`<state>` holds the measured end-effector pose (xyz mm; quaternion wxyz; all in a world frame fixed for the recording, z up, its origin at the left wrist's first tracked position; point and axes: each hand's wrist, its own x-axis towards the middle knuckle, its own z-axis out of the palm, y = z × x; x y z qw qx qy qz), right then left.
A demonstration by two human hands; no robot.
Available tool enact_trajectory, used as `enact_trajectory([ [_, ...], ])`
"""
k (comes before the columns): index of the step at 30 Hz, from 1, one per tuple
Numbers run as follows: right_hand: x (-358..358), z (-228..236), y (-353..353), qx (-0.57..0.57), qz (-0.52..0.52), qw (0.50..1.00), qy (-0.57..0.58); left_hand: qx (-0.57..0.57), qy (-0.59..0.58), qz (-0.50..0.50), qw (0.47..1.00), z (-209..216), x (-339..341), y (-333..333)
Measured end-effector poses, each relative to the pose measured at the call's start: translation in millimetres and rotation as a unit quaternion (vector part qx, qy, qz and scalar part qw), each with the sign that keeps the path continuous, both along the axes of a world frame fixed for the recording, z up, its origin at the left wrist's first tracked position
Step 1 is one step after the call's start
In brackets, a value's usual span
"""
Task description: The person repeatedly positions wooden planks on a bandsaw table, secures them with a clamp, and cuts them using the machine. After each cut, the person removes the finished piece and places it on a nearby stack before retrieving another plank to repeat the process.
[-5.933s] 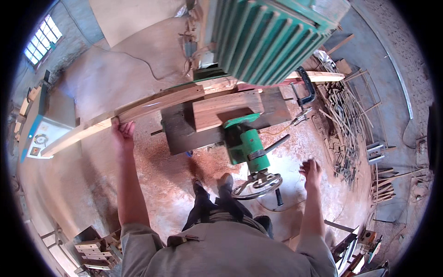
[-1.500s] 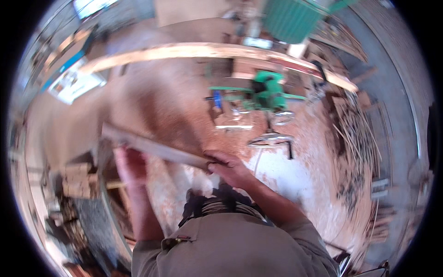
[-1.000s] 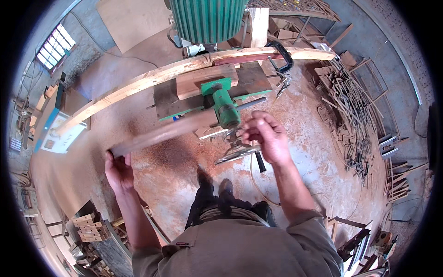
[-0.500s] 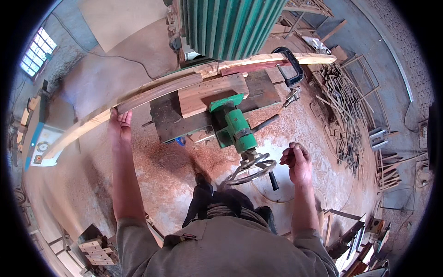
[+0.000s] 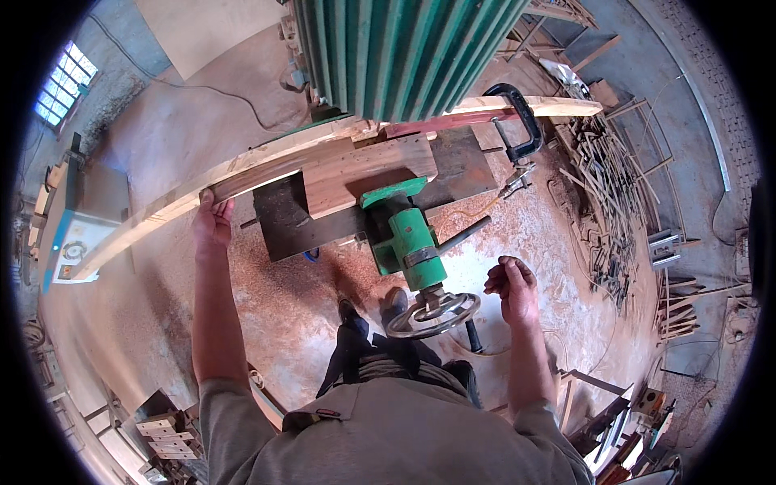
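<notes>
My left hand (image 5: 212, 220) grips the near-left end of a brown wooden strip (image 5: 279, 166), thumb on top and fingers below. The strip lies along a long pale wooden beam (image 5: 153, 217). Its far end meets a wooden block (image 5: 364, 176) on the dark metal machine table (image 5: 291, 214). A green screw clamp (image 5: 416, 246) presses its plate against the block. Right of the clamp's metal handwheel (image 5: 434, 315), my right hand (image 5: 515, 289) hangs in the air with fingers curled; I see nothing in it.
A ribbed green motor housing (image 5: 404, 56) looms over the table. A black C-clamp (image 5: 524, 121) grips the beam's right part beside a reddish strip (image 5: 449, 123). Scrap wood (image 5: 602, 178) is heaped at right. A white-and-blue cabinet (image 5: 81, 238) stands left. Sawdust covers the floor.
The view has shifted slightly, and the brown strip shows a broader face. The handwheel and its handle appear lower and tilted differently. My left hand keeps its grip; my right hand stays curled beside the wheel.
</notes>
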<state>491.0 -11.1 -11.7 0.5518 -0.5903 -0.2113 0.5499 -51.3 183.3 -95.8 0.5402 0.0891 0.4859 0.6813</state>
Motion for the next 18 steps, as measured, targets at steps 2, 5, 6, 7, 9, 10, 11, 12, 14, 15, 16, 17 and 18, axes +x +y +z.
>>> enact_trajectory([
  [2, 6, -3, 4, -0.004, 0.004, 1.0, -0.001, -0.018, 0.007, -0.02, 1.0, 1, 10, 6],
  [5, 14, -7, 9, -0.014, 0.009, 1.0, -0.001, -0.003, 0.013, -0.011, 1.0, -13, 23, 10],
  [6, 16, -8, 9, -0.019, 0.007, 1.0, -0.005, -0.014, 0.018, 0.003, 1.0, -8, 37, 10],
  [7, 18, -9, 8, -0.024, 0.005, 1.0, -0.008, -0.016, 0.019, 0.006, 1.0, -11, 42, 10],
  [9, 21, -9, 7, -0.024, 0.002, 1.0, -0.008, -0.019, 0.021, 0.013, 1.0, -15, 50, 12],
  [10, 22, -10, 7, -0.023, 0.001, 1.0, -0.008, -0.012, 0.021, 0.009, 1.0, -16, 52, 12],
  [11, 24, -10, 7, -0.021, -0.001, 1.0, -0.009, -0.004, 0.022, 0.005, 1.0, -16, 52, 12],
  [12, 25, -12, 7, -0.019, -0.003, 1.0, -0.01, 0.003, 0.022, 0.001, 1.0, -14, 55, 11],
  [14, 26, -13, 8, -0.017, -0.007, 1.0, -0.013, -0.017, 0.029, 0.017, 0.999, -11, 65, 13],
  [15, 26, -14, 11, -0.017, -0.009, 1.0, -0.015, -0.026, 0.032, 0.025, 0.999, -8, 71, 15],
  [16, 26, -14, 14, -0.016, -0.01, 1.0, -0.018, -0.023, 0.035, 0.025, 0.999, -9, 73, 15],
  [17, 24, -15, 18, -0.012, -0.018, 1.0, -0.017, -0.019, 0.038, 0.025, 0.999, -10, 75, 15],
  [18, 23, -16, 22, -0.008, -0.025, 1.0, -0.018, -0.015, 0.041, 0.025, 0.999, -11, 76, 15],
])
